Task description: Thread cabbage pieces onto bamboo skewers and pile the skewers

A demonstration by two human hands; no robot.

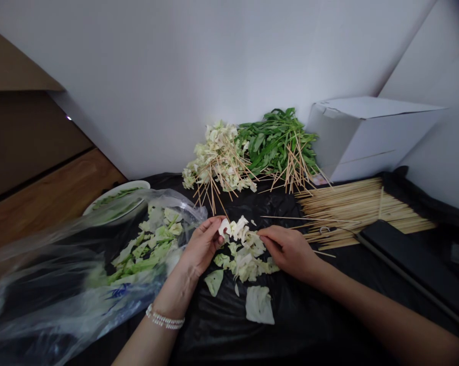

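Note:
Between the fingers of my left hand (204, 241) is a pale cabbage piece (224, 227). My right hand (290, 251) is closed on a bamboo skewer (324, 253), whose rear end shows beyond the hand; the fist hides its middle. Ruffled cabbage pieces (240, 231) bunch in a row between both hands, and the skewer's tip is hidden among them. Under the hands lies a small heap of loose cabbage leaves (248, 264) on black plastic sheeting (214, 335). A flat cabbage leaf (259, 305) rests nearer to me.
Left, a clear plastic bag (80, 305) holds cut cabbage (149, 249), before a white plate (147, 184) of greens. Skewered cabbage (218, 157) and skewered leafy greens (271, 140) are piled by the wall. Right are many bare skewers (351, 208), a white box (351, 137) and a dark flat case (412, 269).

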